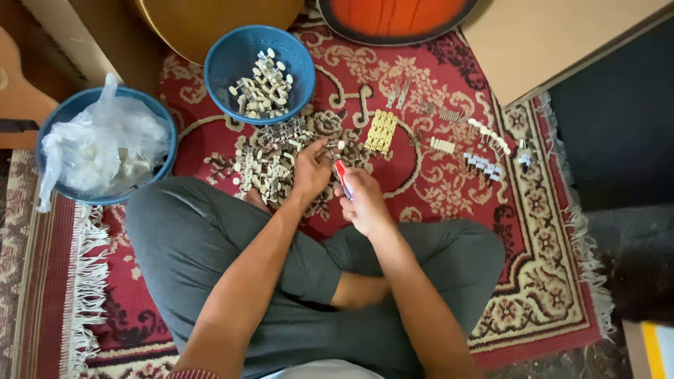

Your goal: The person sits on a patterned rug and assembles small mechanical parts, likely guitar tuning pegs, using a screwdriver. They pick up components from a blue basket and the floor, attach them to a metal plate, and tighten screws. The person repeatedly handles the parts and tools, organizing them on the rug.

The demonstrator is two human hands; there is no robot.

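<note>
- Fingers of the right hand [365, 200] wrap a red-handled screwdriver [341, 175], tip toward eleven o'clock.
- Left hand [312, 168] pinches a small metal part [333, 145], wrist bent down.
- Loose pegs [263, 165] lie at nine o'clock; a blue basket [232, 60] sits at eleven.

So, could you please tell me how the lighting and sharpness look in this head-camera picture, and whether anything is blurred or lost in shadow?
In the head view, light is soft and even on the red rug; the left hand and right hand are slightly soft, the red-handled tool small and indistinct; the small parts in the blue basket blur together; the right edge falls into dark shadow.
</note>
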